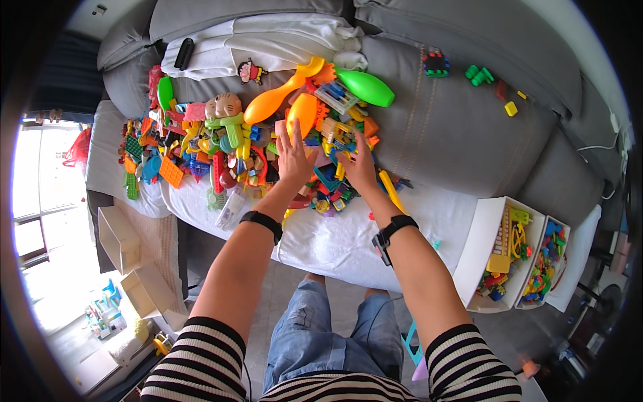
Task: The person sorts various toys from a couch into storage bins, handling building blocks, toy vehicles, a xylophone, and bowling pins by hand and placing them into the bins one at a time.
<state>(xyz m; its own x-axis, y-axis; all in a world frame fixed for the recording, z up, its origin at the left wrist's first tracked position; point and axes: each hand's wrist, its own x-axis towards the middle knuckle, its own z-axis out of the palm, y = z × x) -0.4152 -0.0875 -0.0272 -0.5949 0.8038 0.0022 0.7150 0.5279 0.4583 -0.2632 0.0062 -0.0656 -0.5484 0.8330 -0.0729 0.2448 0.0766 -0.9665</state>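
Both our hands were above a heap of mixed toys [327, 179], with the palms turned partly toward each other and a gap between the thumbs. Our left hand [293, 159] had its fingers stretched out and a little spread, and its thumb stood apart from them. Our right hand [362, 166] also looked unclosed, with its thumb separate from its fingers; we saw nothing clearly pinched in it, although toys lay close behind its fingertips.

Most important was the rounded orange toy [304, 110], which lay directly ahead of the left fingertips. Its long axis went away from this hand and leaned slightly to the right. The left fingertips overlapped its near end in our view, but we could not tell if they were pressing on it or only above it. In our judgement, the left hand was clearly the nearer one and was in line with that axis, while the right hand would have needed to reach across, forward and to its left.

Beyond the left hand, to its forward left, a long orange pin [269, 102] lay slanted, with its narrow part pointing forward right. Ahead of the right hand was a green pin [368, 88]. Just beside the right wrist lay a yellow stick [390, 189].
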